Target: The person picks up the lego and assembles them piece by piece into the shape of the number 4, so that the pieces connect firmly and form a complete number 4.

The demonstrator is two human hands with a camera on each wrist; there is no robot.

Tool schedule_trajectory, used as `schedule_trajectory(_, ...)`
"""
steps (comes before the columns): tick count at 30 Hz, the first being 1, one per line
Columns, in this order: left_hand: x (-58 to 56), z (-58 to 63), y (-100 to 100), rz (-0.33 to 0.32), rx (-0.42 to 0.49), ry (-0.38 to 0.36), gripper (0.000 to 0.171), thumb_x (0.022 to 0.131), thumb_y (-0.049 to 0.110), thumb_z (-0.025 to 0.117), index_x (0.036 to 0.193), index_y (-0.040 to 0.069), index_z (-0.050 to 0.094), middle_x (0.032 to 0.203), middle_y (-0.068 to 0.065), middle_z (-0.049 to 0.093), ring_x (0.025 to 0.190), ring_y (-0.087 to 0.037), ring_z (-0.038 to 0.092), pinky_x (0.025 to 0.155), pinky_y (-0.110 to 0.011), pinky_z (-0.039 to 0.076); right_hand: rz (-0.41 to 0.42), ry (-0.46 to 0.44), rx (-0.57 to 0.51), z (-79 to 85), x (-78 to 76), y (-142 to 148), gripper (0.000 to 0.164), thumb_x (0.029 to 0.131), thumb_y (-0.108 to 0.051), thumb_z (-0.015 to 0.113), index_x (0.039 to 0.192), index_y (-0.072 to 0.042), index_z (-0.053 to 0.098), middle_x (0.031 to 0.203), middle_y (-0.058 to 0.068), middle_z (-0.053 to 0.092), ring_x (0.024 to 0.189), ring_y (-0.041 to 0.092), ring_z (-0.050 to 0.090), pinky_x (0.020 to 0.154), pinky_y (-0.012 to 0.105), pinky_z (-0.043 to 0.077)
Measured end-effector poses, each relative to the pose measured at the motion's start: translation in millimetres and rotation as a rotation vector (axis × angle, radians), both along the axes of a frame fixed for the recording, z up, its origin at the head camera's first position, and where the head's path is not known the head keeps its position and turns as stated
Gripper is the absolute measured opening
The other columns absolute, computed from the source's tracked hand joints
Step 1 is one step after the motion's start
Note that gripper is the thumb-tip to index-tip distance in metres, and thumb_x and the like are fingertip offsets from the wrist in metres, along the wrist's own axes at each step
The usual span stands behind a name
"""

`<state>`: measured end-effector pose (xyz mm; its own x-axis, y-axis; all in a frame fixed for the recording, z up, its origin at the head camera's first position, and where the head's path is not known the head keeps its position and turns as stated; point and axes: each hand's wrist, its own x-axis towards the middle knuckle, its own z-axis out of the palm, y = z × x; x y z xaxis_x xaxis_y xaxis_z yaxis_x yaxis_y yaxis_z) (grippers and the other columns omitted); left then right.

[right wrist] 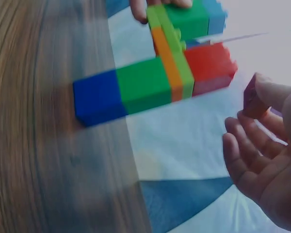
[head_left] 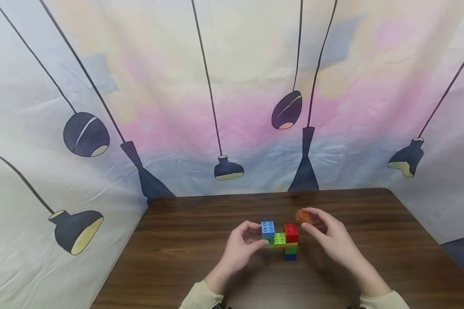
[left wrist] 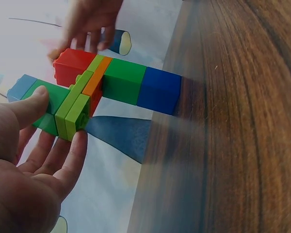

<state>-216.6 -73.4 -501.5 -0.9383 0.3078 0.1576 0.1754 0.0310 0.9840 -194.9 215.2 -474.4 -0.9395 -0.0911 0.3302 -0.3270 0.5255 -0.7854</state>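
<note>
A toy-brick structure (head_left: 279, 238) stands on the table. Its right column rises from a dark blue brick (right wrist: 98, 99) through a green brick (right wrist: 144, 85), an orange plate (left wrist: 96, 82) and lime plates (left wrist: 72, 108) to a red brick (head_left: 291, 232). On the left end, a green brick (left wrist: 53, 98) carries a light blue brick (head_left: 267, 227). My left hand (head_left: 241, 243) grips that left end between thumb and fingers. Held apart from the structure, beyond the red brick, an orange brick (head_left: 303, 216) is pinched in my right hand (head_left: 334, 238); it looks dark in the right wrist view.
The dark wooden table (head_left: 185, 240) reaches back to a hanging cloth (head_left: 251, 86) printed with pendant lamps. The table's far edge lies a little behind the hands.
</note>
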Motion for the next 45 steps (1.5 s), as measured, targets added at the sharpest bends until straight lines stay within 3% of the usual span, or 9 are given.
schedule_trajectory(7, 0.0, -1.8, -0.3, -0.001, 0.014, 0.011, 0.032, 0.091, -0.001, 0.084, 0.118, 0.001, 0.068, 0.119, -0.012, 0.070, 0.102, -0.028, 0.074, 0.087, -0.031, 0.062, 0.069, 0.052, -0.021, 5.0, 8.9, -13.1, 0.039, 0.098, -0.023, 0.081, 0.134, -0.017, 0.067, 0.115, -0.004, 0.074, 0.101, 0.012, 0.070, 0.085, 0.029, 0.060)
schedule_trajectory(15, -0.1, 0.0, 1.7, 0.000, 0.021, -0.016, 0.032, 0.089, -0.001, 0.085, 0.117, 0.001, 0.069, 0.117, -0.011, 0.072, 0.101, -0.027, 0.074, 0.085, -0.030, 0.062, 0.139, 0.072, 0.020, -0.2, 8.6, -14.4, 0.038, 0.095, -0.022, 0.084, 0.131, -0.023, 0.071, 0.120, -0.007, 0.072, 0.103, 0.012, 0.072, 0.084, 0.038, 0.063)
schedule_trajectory(25, -0.4, -2.3, 1.5, 0.004, 0.023, 0.001, 0.031, 0.089, -0.002, 0.085, 0.117, 0.001, 0.070, 0.117, -0.012, 0.072, 0.100, -0.026, 0.074, 0.085, -0.030, 0.062, 0.108, 0.087, 0.038, -1.5, 7.4, -15.5, 0.039, 0.097, -0.020, 0.082, 0.134, -0.021, 0.071, 0.123, -0.006, 0.073, 0.107, 0.014, 0.071, 0.083, 0.031, 0.062)
schedule_trajectory(45, -0.7, -3.6, 1.6, -0.003, 0.028, -0.001, 0.032, 0.090, 0.000, 0.085, 0.118, 0.001, 0.070, 0.118, -0.014, 0.072, 0.101, -0.028, 0.075, 0.087, -0.032, 0.062, 0.095, 0.089, 0.041, -0.4, 7.1, -14.5, 0.041, 0.097, -0.023, 0.083, 0.136, -0.024, 0.071, 0.123, -0.005, 0.073, 0.105, 0.014, 0.073, 0.083, 0.032, 0.062)
